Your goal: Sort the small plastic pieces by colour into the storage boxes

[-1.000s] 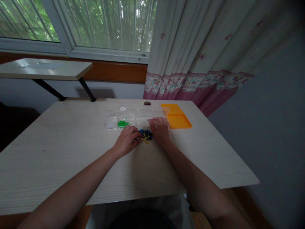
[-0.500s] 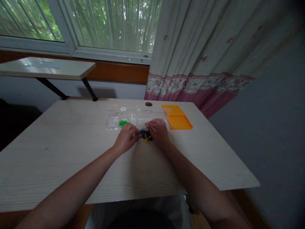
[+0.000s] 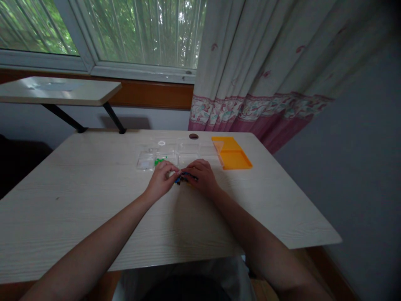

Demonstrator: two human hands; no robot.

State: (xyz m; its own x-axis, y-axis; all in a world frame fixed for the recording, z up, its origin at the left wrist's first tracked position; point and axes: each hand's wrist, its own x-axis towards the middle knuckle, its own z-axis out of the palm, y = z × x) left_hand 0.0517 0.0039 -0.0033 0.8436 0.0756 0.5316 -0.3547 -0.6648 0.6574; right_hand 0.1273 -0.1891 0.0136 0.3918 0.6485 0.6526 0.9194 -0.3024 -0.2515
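Observation:
A small heap of blue, black and yellow pieces lies on the pale wooden table, mostly hidden between my hands. My left hand rests curled at the heap's left edge, fingers bent over the pieces. My right hand lies on top of the heap from the right, fingers bent and pointing left, touching the left hand's fingertips. Behind them stands a clear compartment box with green pieces in one compartment. What the fingers pinch is hidden.
An orange lid or tray lies at the right of the clear box. A round cable hole is near the table's far edge. A second table stands at the back left under the window; a curtain hangs at the right.
My right hand has slid left over the heap and covers most of it. My left hand moved slightly away from me, toward the green pieces. The fingertips now meet.

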